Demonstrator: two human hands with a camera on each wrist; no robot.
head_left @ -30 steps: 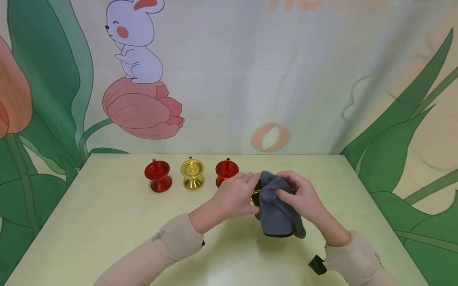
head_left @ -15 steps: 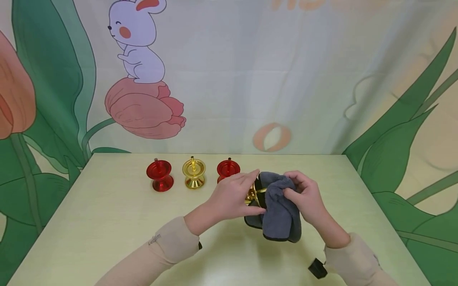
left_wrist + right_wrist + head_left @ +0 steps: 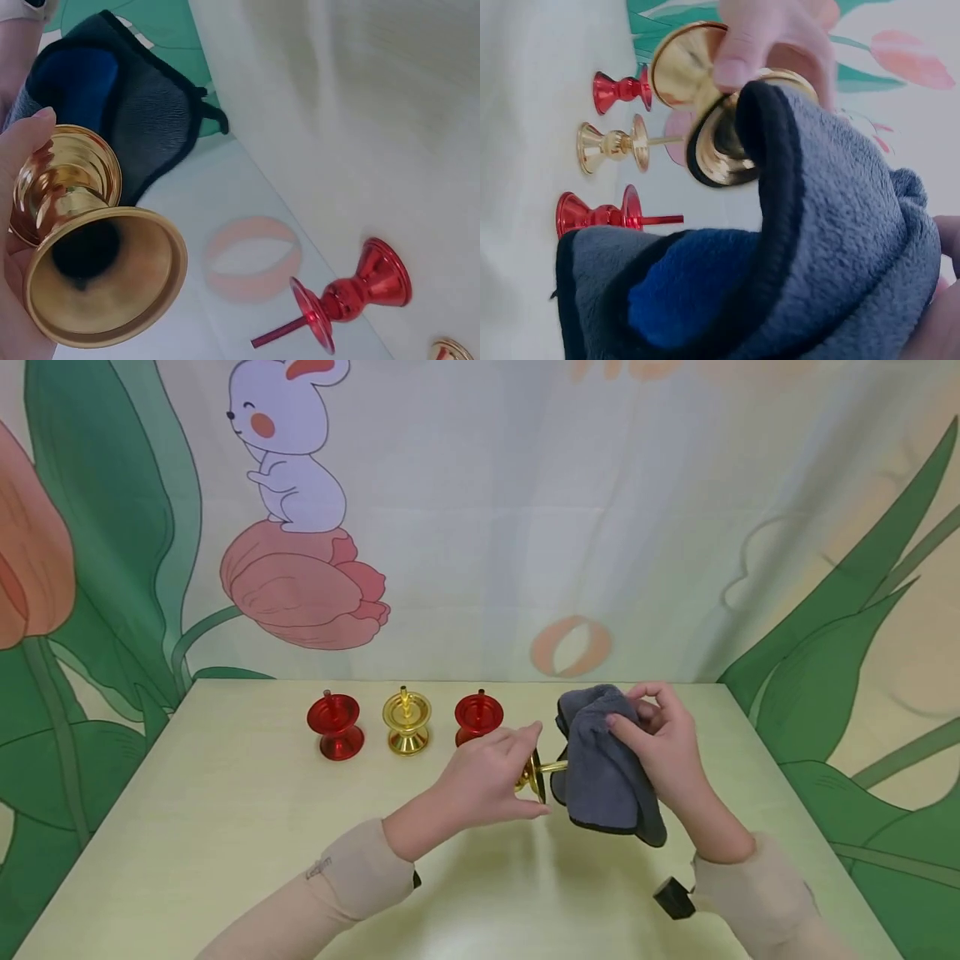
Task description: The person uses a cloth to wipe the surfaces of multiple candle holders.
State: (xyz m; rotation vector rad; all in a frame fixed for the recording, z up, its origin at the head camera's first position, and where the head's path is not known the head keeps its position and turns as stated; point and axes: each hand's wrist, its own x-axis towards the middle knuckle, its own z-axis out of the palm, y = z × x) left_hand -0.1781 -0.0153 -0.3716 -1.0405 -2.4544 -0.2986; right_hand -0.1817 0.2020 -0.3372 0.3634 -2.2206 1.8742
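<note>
My left hand [image 3: 486, 779] grips a gold candle holder [image 3: 535, 774] tipped on its side above the table. Its dish and thin stem face right, and in the left wrist view the hollow underside of its base [image 3: 150, 262] shows. A grey cloth [image 3: 600, 768] with black edging hangs from my right hand [image 3: 666, 737], pinched between thumb and fingers. The tip of the gold stem reaches the cloth's left edge in the head view. A blue patch of the cloth [image 3: 690, 289] shows in the right wrist view.
Standing in a row at the back of the table [image 3: 247, 827] are a red candle holder [image 3: 339, 747], a gold one [image 3: 407, 743] and another red one [image 3: 477, 714], partly behind my left hand. A printed curtain [image 3: 465, 527] hangs behind the table.
The cloth was bunched against the dish of the gold candle holder. My right hand has drawn it right and slightly up, baring the stem; my left hand stays nearly in place.
</note>
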